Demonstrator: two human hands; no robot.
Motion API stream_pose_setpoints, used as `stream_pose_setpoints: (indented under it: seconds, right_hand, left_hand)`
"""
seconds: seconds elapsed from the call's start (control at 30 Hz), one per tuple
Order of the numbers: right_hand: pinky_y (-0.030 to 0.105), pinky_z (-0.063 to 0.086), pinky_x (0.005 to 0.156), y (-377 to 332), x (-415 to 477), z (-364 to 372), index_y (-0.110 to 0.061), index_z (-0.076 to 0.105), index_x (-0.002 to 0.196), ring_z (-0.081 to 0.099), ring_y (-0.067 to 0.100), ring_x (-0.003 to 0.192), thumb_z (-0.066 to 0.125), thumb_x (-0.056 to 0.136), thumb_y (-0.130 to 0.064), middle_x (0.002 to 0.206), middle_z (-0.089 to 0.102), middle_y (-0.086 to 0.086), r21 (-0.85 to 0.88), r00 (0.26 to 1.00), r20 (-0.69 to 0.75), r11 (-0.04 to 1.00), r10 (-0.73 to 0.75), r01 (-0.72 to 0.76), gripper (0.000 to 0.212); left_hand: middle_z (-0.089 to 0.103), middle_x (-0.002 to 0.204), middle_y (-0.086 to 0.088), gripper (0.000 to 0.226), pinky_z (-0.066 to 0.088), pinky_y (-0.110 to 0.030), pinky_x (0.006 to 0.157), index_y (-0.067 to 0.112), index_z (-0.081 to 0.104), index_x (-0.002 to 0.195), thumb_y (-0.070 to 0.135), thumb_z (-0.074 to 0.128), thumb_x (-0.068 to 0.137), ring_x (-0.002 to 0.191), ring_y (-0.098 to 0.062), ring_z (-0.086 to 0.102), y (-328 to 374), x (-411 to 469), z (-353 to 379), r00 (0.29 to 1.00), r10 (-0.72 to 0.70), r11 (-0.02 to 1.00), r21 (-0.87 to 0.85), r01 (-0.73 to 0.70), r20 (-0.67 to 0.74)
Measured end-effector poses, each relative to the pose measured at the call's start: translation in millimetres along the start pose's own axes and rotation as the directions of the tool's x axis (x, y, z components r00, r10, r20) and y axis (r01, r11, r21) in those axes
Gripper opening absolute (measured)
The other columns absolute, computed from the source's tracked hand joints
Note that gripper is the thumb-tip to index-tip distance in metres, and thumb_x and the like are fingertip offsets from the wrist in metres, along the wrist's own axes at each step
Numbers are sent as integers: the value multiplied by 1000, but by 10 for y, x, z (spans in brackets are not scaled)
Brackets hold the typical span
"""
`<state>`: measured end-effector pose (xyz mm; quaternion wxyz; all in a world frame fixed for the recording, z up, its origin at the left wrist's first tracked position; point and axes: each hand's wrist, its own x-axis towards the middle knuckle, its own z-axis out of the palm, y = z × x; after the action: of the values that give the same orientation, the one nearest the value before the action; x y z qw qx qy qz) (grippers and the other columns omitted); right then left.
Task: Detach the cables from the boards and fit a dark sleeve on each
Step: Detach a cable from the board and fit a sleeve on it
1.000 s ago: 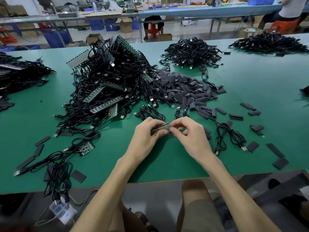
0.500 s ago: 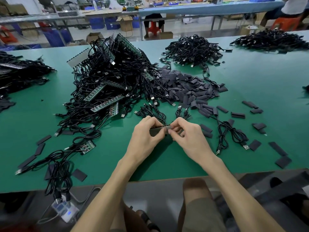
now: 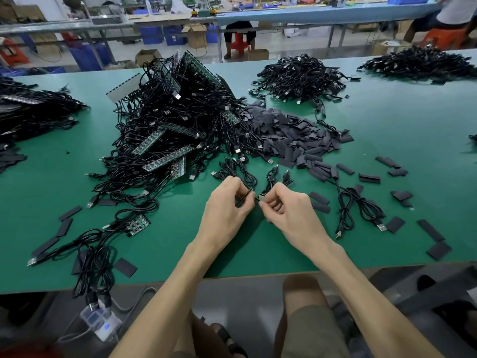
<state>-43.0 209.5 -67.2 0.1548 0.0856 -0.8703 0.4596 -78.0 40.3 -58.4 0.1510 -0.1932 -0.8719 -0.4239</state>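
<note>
Left hand (image 3: 227,205), right hand (image 3: 289,213) pinch board (image 3: 245,197), tilted up-right.

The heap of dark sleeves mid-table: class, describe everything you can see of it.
The heap of dark sleeves is a loose mound of flat, matte, dark grey rectangles, seemingly flattened tubing cut short. It lies on the green table, its left edge meeting the tangle of cables and boards; strays scatter rightward. Cable ends overlap its near edge.

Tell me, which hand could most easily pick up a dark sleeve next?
Probably the right hand, pinching a small pale piece: flat dark sleeves lie on the green table right beside it. The left hand grips the narrow dark strip, farther from them.
</note>
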Motion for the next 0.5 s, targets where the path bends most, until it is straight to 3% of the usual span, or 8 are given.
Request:
stream_pose_setpoints:
  seconds: [0.13,0.23,0.33,0.5]
  right_hand:
    - [28,57,61,5,47,-59,-16,61,90,69,17,69,70,96,-14,76,67,-2,89,986,-149,994,74,-61,11]
    - [36,58,65,-3,63,-95,-24,58,97,67,17,80,64,100,-20,86,67,-5,97,937,-336,993,100,-71,8]
    - [40,57,71,-4,47,-113,-21,56,103,66,15,84,59,103,-22,90,66,-6,139,880,-453,986,144,-90,3]
    - [31,52,64,0,48,-169,-18,53,103,67,9,71,54,106,-23,87,70,-6,284,797,-535,948,279,-141,5]
  left_hand:
    - [53,86,9,19,46,-33,70,20,57,83,24,70,95,79,-10,53,-23,-3,-19,1000,4,1000,-19,-4,2]
    - [49,92,11,15,47,-33,74,20,57,91,30,64,100,84,-12,52,-20,-44,-36,997,1,998,57,3,-75]
    - [48,96,6,14,49,-39,74,15,56,96,27,60,103,83,-17,51,31,-51,-36,987,9,994,107,8,-160]
    - [52,96,-2,8,53,-49,76,8,56,94,3,58,100,87,-29,60,65,-71,-62,970,35,996,88,-14,-242]
